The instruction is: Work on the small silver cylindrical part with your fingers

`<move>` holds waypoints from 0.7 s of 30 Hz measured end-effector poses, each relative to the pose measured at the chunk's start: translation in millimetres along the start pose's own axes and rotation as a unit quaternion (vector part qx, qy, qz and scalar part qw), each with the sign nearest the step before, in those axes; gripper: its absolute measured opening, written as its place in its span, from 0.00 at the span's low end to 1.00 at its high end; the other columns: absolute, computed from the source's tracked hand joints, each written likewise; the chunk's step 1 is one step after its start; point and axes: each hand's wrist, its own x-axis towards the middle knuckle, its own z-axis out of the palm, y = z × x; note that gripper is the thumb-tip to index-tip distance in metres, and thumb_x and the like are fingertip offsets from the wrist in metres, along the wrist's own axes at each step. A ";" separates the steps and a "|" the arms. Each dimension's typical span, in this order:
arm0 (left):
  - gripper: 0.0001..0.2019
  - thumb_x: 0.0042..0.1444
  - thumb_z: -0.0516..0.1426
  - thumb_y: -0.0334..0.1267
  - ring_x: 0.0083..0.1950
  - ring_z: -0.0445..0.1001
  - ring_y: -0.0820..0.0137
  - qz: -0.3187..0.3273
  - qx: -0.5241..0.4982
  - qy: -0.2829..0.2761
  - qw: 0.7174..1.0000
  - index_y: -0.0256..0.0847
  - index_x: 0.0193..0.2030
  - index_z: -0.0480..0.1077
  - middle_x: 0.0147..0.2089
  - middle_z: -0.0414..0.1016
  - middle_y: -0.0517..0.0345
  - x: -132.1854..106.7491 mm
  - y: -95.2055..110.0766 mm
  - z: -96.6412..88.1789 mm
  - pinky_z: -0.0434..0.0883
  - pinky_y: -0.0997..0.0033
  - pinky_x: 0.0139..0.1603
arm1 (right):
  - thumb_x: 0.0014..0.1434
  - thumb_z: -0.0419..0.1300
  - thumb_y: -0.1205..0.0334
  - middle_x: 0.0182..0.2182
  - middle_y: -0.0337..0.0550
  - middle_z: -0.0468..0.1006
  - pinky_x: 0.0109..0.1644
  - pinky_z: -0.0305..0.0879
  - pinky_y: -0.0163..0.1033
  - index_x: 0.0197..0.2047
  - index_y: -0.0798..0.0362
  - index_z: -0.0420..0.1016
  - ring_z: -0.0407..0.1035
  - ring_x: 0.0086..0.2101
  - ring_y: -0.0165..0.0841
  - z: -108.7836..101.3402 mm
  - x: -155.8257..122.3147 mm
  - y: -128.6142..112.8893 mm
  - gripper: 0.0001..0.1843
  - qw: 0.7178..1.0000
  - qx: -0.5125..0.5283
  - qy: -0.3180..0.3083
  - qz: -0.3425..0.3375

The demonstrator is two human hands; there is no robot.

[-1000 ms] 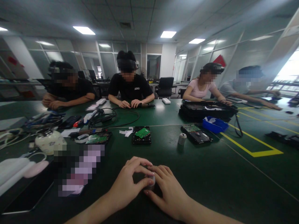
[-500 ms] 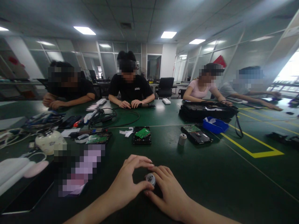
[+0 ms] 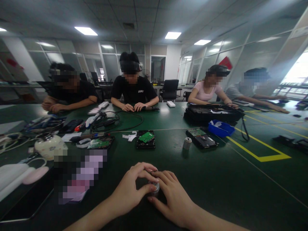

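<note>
A small silvery metal cylinder (image 3: 156,189) stands on the green table between my two hands, partly covered by fingers. My left hand (image 3: 131,189) reaches in from the left, its thumb and fingertips closed on the cylinder's upper end. On the other side my right hand (image 3: 174,197) curls its fingers and thumb around the cylinder. The far sides of the fingers are hidden. A similar metal cylinder (image 3: 187,143) stands upright farther off, beside an open hard drive (image 3: 204,141). Straight ahead lies another hard drive (image 3: 146,145) with a green circuit board (image 3: 146,137) on it.
On the left are a phone (image 3: 26,199), a round pale jar (image 3: 51,147), cables and a third drive with a board (image 3: 97,143). A blue tray (image 3: 220,131) and black case (image 3: 211,117) stand at right. Several people sit across the table.
My left fingers have come down over the cylinder's top, which showed more fully before. The cylinder now shows more of its side. My right hand has barely moved.
</note>
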 end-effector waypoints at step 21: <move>0.10 0.50 0.61 0.38 0.54 0.73 0.59 -0.059 0.128 0.129 0.981 0.47 0.41 0.71 0.40 0.82 0.60 28.3 -75.0 -24.4 0.63 0.54 0.56 | 0.60 0.55 0.48 0.57 0.47 0.68 0.62 0.50 0.49 0.52 0.52 0.71 0.60 0.55 0.42 -4.1 0.0 -1.5 0.22 1.000 0.004 -0.014 0.021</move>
